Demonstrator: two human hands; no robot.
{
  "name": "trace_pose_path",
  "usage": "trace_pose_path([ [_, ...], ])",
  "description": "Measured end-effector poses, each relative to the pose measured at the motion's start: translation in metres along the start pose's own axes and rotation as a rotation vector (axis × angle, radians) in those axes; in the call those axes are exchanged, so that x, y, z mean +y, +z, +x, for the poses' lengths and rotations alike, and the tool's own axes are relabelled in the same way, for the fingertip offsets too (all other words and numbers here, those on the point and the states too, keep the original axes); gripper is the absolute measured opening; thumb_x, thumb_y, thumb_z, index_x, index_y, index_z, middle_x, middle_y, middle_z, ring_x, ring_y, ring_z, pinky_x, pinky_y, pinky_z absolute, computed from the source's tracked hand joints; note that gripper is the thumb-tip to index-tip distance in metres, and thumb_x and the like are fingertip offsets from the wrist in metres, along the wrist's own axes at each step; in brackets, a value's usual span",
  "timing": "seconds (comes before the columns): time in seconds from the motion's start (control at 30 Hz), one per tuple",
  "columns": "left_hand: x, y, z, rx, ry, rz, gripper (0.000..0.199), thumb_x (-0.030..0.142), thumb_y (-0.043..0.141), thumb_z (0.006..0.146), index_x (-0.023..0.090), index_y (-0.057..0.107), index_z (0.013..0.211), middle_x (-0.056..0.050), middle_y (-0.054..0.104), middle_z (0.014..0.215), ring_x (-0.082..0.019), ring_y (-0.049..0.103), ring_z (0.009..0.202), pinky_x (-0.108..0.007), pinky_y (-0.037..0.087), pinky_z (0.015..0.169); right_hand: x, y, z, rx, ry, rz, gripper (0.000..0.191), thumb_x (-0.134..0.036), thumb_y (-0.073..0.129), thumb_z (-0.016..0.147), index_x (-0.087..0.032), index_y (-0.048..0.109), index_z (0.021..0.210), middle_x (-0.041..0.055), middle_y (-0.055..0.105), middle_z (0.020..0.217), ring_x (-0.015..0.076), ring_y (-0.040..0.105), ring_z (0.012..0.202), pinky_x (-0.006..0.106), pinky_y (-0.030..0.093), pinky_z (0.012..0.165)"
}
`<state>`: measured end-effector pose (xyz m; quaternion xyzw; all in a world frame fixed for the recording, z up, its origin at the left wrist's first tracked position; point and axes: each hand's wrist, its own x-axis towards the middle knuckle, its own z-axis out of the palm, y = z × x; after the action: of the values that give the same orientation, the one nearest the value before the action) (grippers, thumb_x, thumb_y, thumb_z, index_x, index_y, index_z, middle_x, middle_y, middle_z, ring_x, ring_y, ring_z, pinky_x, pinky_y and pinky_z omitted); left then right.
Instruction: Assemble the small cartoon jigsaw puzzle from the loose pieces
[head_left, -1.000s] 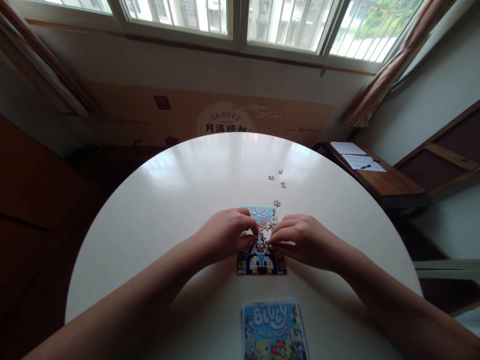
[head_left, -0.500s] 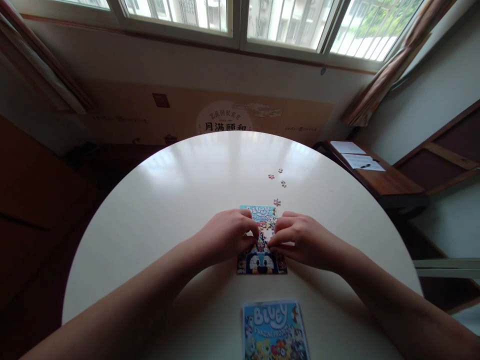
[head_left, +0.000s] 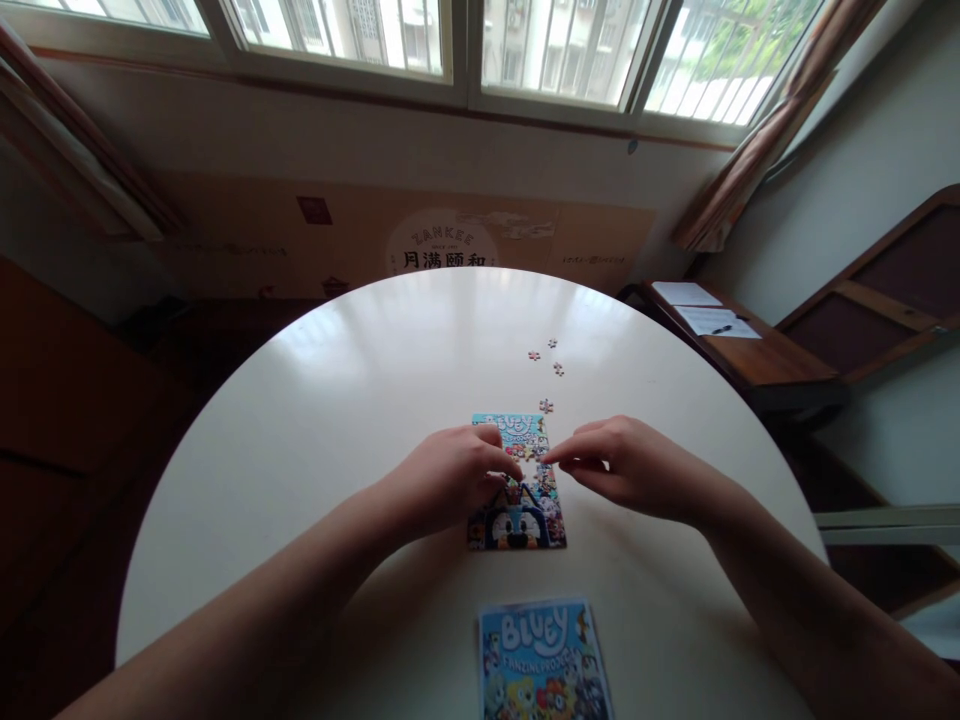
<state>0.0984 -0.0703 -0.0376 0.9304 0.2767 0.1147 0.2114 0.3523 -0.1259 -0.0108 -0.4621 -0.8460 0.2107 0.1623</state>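
A partly assembled jigsaw puzzle (head_left: 517, 535) lies on the white table, with blue "Bluey" lettering at its far end and a dark blue dog face at its near end. A gap with white showing through is at its middle. My left hand (head_left: 450, 465) rests over the puzzle's left side, its index fingertip down beside the gap and the thumb slightly apart. My right hand (head_left: 630, 465) is at the right edge, index finger stretched out to the puzzle near the gap, the other fingers loosely bent. No piece shows in either hand.
Several loose puzzle pieces (head_left: 546, 406) lie beyond the puzzle. A "Bluey" picture card (head_left: 544, 660) lies at the near side of the round white table (head_left: 300, 450). At right stands a brown wooden desk (head_left: 795, 360) with papers (head_left: 716, 322) and a pen.
My right hand has drawn back slightly to the right, its pinch loosened and index finger straightened. My left index finger has stretched further over the puzzle. The view has shifted slightly.
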Motion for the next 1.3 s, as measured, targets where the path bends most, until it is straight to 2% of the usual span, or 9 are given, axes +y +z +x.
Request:
trace_pose_path([
  [0.1,0.000,-0.001,0.000,-0.001,0.009,-0.002,0.029,0.016,0.065,0.086,0.035,0.080,0.102,-0.001,0.069,0.092,-0.015,0.063,0.078,-0.029,0.047,0.069,-0.003,-0.001,-0.001,-0.081,-0.004,-0.038,0.035,-0.011,0.057,0.088,-0.029,0.080,0.107,0.0010,0.079,0.093,0.0142,0.070,0.077,0.026,0.047,0.070],
  [0.2,0.002,-0.001,0.001,-0.011,0.031,-0.003,0.029,0.016,0.064,0.088,0.036,0.081,0.100,-0.001,0.068,0.089,-0.014,0.061,0.074,-0.028,0.045,0.066,-0.008,-0.001,-0.001,-0.184,-0.028,-0.049,0.043,-0.010,0.055,0.087,-0.034,0.077,0.115,0.0003,0.080,0.096,0.0147,0.071,0.079,0.026,0.046,0.070],
  [0.3,0.003,-0.001,0.001,-0.022,0.041,0.045,0.030,0.016,0.062,0.089,0.037,0.081,0.097,-0.002,0.067,0.087,-0.015,0.060,0.074,-0.029,0.044,0.065,-0.012,0.000,-0.001,-0.230,-0.017,-0.062,0.049,-0.009,0.054,0.085,-0.037,0.075,0.120,0.0001,0.080,0.099,0.0162,0.072,0.081,0.026,0.047,0.071],
  [0.67,0.017,-0.008,-0.002,-0.089,0.060,0.208,0.019,0.025,0.062,0.094,0.034,0.079,0.091,-0.002,0.060,0.084,-0.016,0.053,0.074,-0.028,0.036,0.062,-0.012,0.001,-0.001,-0.206,0.016,-0.063,0.049,-0.008,0.054,0.083,-0.037,0.077,0.115,0.0004,0.081,0.099,0.0174,0.072,0.084,0.027,0.047,0.074],
  [1.07,0.027,-0.006,-0.007,-0.096,0.101,0.317,0.016,0.023,0.061,0.092,0.029,0.077,0.091,-0.004,0.061,0.082,-0.018,0.050,0.072,-0.029,0.033,0.056,-0.009,0.002,-0.002,-0.177,-0.047,-0.075,0.039,-0.011,0.054,0.085,-0.030,0.080,0.107,0.0029,0.080,0.094,0.0162,0.071,0.078,0.027,0.047,0.072],
  [1.2,0.023,-0.005,-0.008,-0.089,0.106,0.299,0.018,0.025,0.064,0.091,0.033,0.076,0.101,-0.004,0.062,0.086,-0.018,0.053,0.076,-0.028,0.037,0.058,-0.009,0.002,-0.002,-0.183,-0.051,-0.050,0.039,-0.010,0.055,0.085,-0.029,0.079,0.108,0.0031,0.080,0.096,0.0157,0.071,0.080,0.026,0.047,0.072],
  [1.3,0.021,-0.002,-0.008,-0.102,0.110,0.313,0.030,0.025,0.065,0.090,0.036,0.072,0.117,-0.004,0.065,0.092,-0.020,0.055,0.079,-0.028,0.040,0.061,-0.010,0.002,-0.001,-0.197,-0.056,-0.039,0.040,-0.009,0.054,0.085,-0.029,0.079,0.108,0.0032,0.080,0.095,0.0154,0.070,0.080,0.026,0.047,0.072],
])
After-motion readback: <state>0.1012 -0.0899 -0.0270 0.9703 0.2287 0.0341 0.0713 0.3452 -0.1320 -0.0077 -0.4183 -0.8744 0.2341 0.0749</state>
